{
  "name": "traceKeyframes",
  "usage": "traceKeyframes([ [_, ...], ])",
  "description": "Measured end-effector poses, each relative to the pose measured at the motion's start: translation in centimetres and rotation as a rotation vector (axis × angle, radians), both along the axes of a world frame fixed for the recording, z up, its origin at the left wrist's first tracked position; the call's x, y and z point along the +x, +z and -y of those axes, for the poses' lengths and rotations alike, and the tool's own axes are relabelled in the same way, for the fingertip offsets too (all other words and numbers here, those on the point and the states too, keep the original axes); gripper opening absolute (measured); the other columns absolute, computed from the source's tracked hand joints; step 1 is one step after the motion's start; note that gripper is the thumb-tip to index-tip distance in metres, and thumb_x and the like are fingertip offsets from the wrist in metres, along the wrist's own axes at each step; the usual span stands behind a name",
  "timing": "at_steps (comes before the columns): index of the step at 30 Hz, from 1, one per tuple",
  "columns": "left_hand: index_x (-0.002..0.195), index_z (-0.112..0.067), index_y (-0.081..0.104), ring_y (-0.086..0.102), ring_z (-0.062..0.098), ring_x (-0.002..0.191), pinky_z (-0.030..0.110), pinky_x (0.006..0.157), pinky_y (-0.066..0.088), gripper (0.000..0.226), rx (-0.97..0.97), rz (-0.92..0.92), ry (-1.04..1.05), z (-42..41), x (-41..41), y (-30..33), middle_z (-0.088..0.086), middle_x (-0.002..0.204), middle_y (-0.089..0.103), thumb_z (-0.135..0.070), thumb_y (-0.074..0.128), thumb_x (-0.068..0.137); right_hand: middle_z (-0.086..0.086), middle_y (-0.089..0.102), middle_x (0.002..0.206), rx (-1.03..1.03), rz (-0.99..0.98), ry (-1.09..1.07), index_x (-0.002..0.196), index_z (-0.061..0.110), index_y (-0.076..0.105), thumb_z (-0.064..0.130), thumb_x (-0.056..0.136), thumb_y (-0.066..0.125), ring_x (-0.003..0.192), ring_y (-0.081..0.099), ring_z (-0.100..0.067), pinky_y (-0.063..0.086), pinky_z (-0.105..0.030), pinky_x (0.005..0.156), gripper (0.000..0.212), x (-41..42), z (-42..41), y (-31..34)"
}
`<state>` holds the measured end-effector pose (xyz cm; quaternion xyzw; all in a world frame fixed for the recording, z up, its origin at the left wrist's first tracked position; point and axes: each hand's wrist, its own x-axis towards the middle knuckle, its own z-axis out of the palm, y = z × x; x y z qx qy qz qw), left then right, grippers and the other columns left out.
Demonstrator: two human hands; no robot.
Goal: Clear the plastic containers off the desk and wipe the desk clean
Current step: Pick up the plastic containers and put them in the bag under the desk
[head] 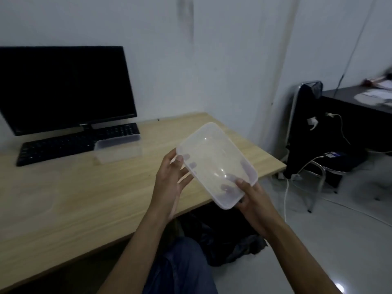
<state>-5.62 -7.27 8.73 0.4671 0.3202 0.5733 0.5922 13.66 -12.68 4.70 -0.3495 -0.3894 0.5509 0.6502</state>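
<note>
A clear rectangular plastic container point(214, 158) is held tilted above the right front corner of the wooden desk point(74, 198). My left hand point(171, 181) grips its left rim, thumb on the edge and fingers underneath. Gripping its near end is my right hand point(252, 200), with fingertips showing through the plastic. A second clear container point(118, 150) stands on the desk just in front of the keyboard.
A black monitor point(65, 88) and black keyboard point(76, 143) sit at the desk's back left. To the right stand a chair with a dark cloth point(305, 132), white cables on the floor and a dark table point(360, 115). A dark bag point(222, 236) lies under the desk.
</note>
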Motion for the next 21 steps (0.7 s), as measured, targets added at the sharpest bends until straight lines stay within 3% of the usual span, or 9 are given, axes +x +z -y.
traceKeyframes([
  [3, 0.13, -0.017, 0.053, 0.064, 0.022, 0.11, 0.038, 0.093, 0.053, 0.041, -0.003, -0.077, -0.101, 0.0, 3.7, -1.2, 0.002, 0.122, 0.066, -0.034, 0.053, 0.092, -0.012, 0.056, 0.136, 0.012, -0.029, -0.125, 0.137, 0.027, 0.05, 0.031, 0.079, 0.075, 0.121, 0.056, -0.032, 0.051, -0.043, 0.095, 0.063, 3.3, 1.1, -1.0],
  [7, 0.127, -0.018, 0.055, 0.065, 0.019, 0.109, 0.034, 0.091, 0.053, 0.033, -0.034, -0.174, -0.236, 0.4, 7.1, -3.4, 0.002, 0.117, 0.068, -0.027, 0.055, 0.095, -0.022, 0.058, 0.13, -0.058, -0.016, -0.214, 0.138, 0.01, 0.047, 0.019, 0.088, 0.058, 0.096, 0.067, -0.026, 0.056, -0.027, 0.061, 0.051, 7.6, 3.5, -3.3],
  [8, 0.125, -0.017, 0.056, 0.066, 0.02, 0.107, 0.034, 0.092, 0.053, 0.031, -0.042, -0.199, -0.263, 0.6, 7.9, -4.0, 0.004, 0.116, 0.069, -0.025, 0.057, 0.095, -0.023, 0.058, 0.128, -0.076, -0.012, -0.237, 0.137, 0.01, 0.047, 0.02, 0.089, 0.058, 0.097, 0.067, -0.028, 0.056, -0.028, 0.061, 0.05, 8.5, 4.1, -4.1],
  [12, 0.119, -0.015, 0.059, 0.068, 0.021, 0.103, 0.031, 0.094, 0.052, 0.026, -0.124, -0.212, -0.303, 1.3, 9.9, -6.1, 0.01, 0.108, 0.071, -0.016, 0.059, 0.093, -0.015, 0.06, 0.129, -0.119, 0.017, -0.287, 0.137, 0.018, 0.048, 0.025, 0.087, 0.055, 0.113, 0.061, -0.033, 0.055, -0.038, 0.087, 0.052, 10.5, 5.5, -6.4],
  [14, 0.119, -0.015, 0.06, 0.068, 0.02, 0.104, 0.03, 0.094, 0.052, 0.026, -0.15, -0.213, -0.313, 1.4, 10.7, -6.8, 0.009, 0.108, 0.071, -0.016, 0.06, 0.093, -0.013, 0.06, 0.13, -0.135, 0.027, -0.295, 0.139, 0.019, 0.046, 0.025, 0.089, 0.055, 0.116, 0.059, -0.032, 0.054, -0.039, 0.091, 0.051, 10.9, 5.9, -7.4],
  [18, 0.124, -0.025, 0.056, 0.066, 0.014, 0.106, 0.031, 0.093, 0.051, 0.041, -0.204, -0.243, -0.404, 1.4, 11.4, -8.5, 0.0, 0.113, 0.07, -0.038, 0.064, 0.086, -0.012, 0.063, 0.126, -0.19, 0.003, -0.361, 0.136, 0.019, 0.049, 0.024, 0.089, 0.053, 0.113, 0.061, -0.031, 0.056, -0.035, 0.085, 0.048, 11.7, 6.5, -8.8],
  [21, 0.119, -0.026, 0.057, 0.067, 0.011, 0.099, 0.03, 0.091, 0.052, 0.03, -0.247, -0.427, -0.342, 0.7, 11.5, -11.8, -0.001, 0.109, 0.069, -0.041, 0.056, 0.093, -0.007, 0.067, 0.12, -0.238, 0.012, -0.44, 0.128, 0.026, 0.053, 0.027, 0.085, 0.054, 0.105, 0.066, -0.024, 0.055, -0.029, 0.075, 0.043, 12.5, 7.3, -10.0],
])
